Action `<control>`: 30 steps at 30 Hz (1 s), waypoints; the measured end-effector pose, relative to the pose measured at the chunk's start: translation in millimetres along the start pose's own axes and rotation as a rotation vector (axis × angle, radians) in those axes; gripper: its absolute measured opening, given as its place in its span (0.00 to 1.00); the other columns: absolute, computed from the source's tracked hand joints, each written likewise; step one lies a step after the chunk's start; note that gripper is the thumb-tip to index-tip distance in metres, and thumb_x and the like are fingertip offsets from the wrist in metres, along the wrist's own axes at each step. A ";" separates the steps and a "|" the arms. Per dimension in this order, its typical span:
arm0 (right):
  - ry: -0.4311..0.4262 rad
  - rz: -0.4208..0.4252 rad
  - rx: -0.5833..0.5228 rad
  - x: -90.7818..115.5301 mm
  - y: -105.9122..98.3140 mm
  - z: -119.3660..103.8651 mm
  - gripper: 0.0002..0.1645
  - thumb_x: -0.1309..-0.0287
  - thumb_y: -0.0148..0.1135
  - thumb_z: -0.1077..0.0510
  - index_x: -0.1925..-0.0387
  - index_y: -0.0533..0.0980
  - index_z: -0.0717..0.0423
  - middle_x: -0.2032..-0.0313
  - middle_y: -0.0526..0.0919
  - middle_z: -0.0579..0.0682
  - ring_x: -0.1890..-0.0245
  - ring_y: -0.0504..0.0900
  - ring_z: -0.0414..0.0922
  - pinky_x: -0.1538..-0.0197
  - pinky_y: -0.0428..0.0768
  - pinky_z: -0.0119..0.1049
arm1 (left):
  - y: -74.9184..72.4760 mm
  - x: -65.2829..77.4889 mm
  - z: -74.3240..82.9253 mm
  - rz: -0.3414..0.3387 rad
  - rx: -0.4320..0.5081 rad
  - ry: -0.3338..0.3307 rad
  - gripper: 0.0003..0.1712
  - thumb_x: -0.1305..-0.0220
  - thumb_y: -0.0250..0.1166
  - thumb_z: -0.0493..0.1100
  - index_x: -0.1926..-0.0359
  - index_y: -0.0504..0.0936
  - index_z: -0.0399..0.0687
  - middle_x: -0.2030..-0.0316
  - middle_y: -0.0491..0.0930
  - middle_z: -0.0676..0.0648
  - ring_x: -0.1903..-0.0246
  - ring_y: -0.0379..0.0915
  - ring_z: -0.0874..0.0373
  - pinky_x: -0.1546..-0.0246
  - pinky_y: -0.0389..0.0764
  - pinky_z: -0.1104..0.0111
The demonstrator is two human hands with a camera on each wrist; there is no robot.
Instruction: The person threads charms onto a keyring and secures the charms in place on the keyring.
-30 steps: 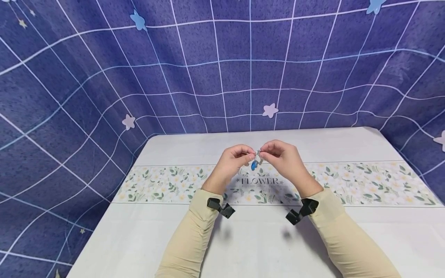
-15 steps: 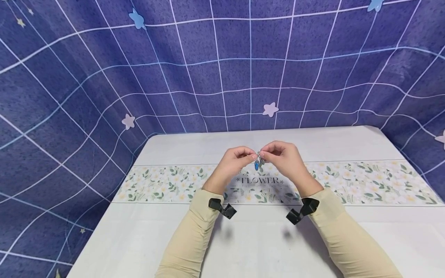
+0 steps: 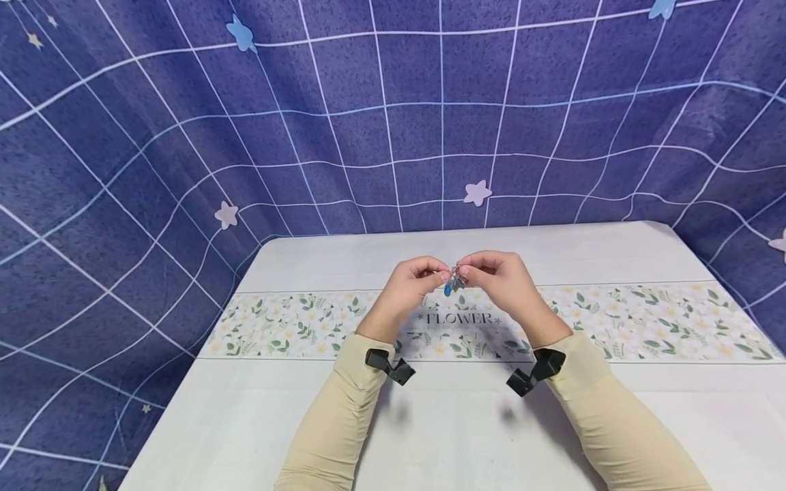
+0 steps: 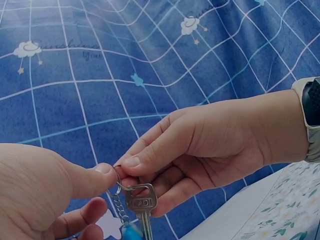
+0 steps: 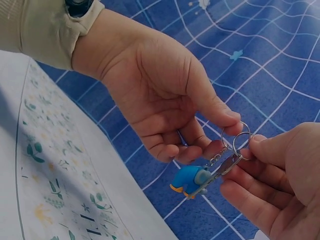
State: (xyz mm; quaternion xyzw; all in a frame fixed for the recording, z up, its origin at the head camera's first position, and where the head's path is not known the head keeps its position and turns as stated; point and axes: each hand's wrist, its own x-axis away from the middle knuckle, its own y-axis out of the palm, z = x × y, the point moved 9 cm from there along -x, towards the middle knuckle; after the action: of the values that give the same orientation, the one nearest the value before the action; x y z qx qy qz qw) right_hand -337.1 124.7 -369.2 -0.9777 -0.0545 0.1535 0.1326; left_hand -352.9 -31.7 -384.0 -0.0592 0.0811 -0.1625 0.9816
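Note:
My left hand (image 3: 414,283) and right hand (image 3: 500,283) meet above the middle of the table, thumbs and fingertips nearly touching. In the right wrist view, two linked metal rings (image 5: 234,142) sit between them. The left thumb and finger pinch one ring; the right thumb and finger pinch at the other, beside the key's head. A metal key (image 4: 142,200) hangs down in the left wrist view. Beside it, on a short chain (image 4: 118,205), dangles a blue figure charm (image 5: 185,181) with yellow-orange parts. The fingertips hide parts of both rings.
A white tabletop (image 3: 454,423) lies below, crossed by a floral band (image 3: 645,320) printed "FLOWER". Behind and at both sides hangs a blue curtain (image 3: 344,136) with grid lines and stars. Black camera mounts (image 3: 393,368) sit on both wrists.
Both hands stay in nearly the same place. The blue charm swings slightly right, then back left, and the rings and key shift a little between the fingertips.

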 end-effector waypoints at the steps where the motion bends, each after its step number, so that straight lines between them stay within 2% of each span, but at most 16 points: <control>1: 0.005 -0.002 -0.014 -0.2 0.1 0.6 0.11 0.33 0.66 0.61 0.56 0.84 0.66 0.62 0.88 0.60 0.65 0.87 0.42 0.56 0.85 0.34 | -0.3 -0.2 -0.2 0.002 0.004 0.003 0.07 0.31 0.65 0.35 0.58 0.84 0.33 0.72 0.75 0.54 0.72 0.66 0.61 0.68 0.68 0.70; 21: 0.042 -0.010 -0.118 -2.5 0.4 4.8 0.12 0.34 0.65 0.64 0.57 0.81 0.73 0.63 0.87 0.60 0.66 0.85 0.38 0.57 0.85 0.34 | -1.0 -1.0 -1.2 -0.005 0.062 0.010 0.06 0.32 0.66 0.34 0.58 0.84 0.32 0.69 0.80 0.56 0.69 0.69 0.62 0.65 0.70 0.71; 25: 0.052 -0.009 -0.076 -1.7 -0.3 5.0 0.12 0.33 0.65 0.63 0.57 0.82 0.71 0.63 0.87 0.60 0.66 0.85 0.39 0.57 0.85 0.34 | -0.2 -1.0 -2.9 -0.021 0.044 -0.009 0.08 0.32 0.66 0.35 0.57 0.84 0.32 0.68 0.81 0.56 0.67 0.71 0.62 0.63 0.71 0.71; 30: 0.017 0.017 0.077 -0.4 -2.5 -1.2 0.09 0.34 0.66 0.61 0.59 0.84 0.66 0.66 0.88 0.57 0.67 0.86 0.43 0.60 0.84 0.33 | 3.8 -0.1 -6.3 -0.063 -0.025 -0.054 0.09 0.32 0.67 0.39 0.57 0.85 0.36 0.64 0.83 0.54 0.60 0.75 0.61 0.54 0.73 0.67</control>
State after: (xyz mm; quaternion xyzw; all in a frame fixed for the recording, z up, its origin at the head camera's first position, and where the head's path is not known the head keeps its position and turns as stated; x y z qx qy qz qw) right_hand -337.3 126.7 -367.2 -0.9735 -0.0392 0.1485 0.1692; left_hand -352.9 -28.7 -390.7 -0.0782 0.0546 -0.1905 0.9770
